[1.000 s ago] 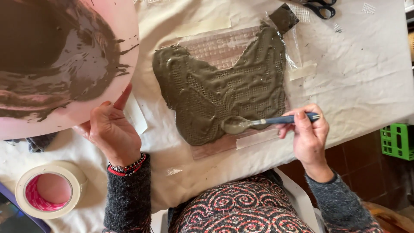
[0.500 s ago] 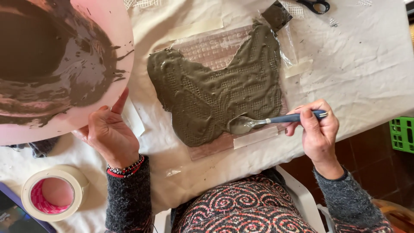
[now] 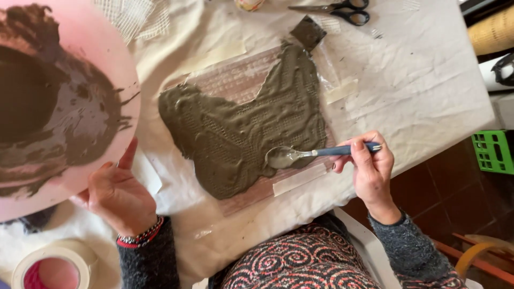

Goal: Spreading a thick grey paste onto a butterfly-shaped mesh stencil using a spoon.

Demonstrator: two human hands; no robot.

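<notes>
My right hand (image 3: 370, 170) grips the blue handle of a metal spoon (image 3: 300, 155). The spoon's bowl rests on the lower right part of a grey-green paste layer (image 3: 246, 128) spread over a mesh sheet (image 3: 235, 80) taped to a white cloth. My left hand (image 3: 115, 195) holds the rim of a large pink bowl (image 3: 80, 91), tilted up at the left and smeared inside with the same dark paste.
Black-handled scissors (image 3: 334, 9) lie at the far edge of the cloth-covered table (image 3: 428, 80). A roll of tape (image 3: 51, 265) sits at the near left. Strips of masking tape (image 3: 300, 180) hold the mesh down. A green crate (image 3: 492, 152) stands on the floor at right.
The spoon has slid right across the paste with my right hand. The pink bowl has shifted slightly in my left hand.
</notes>
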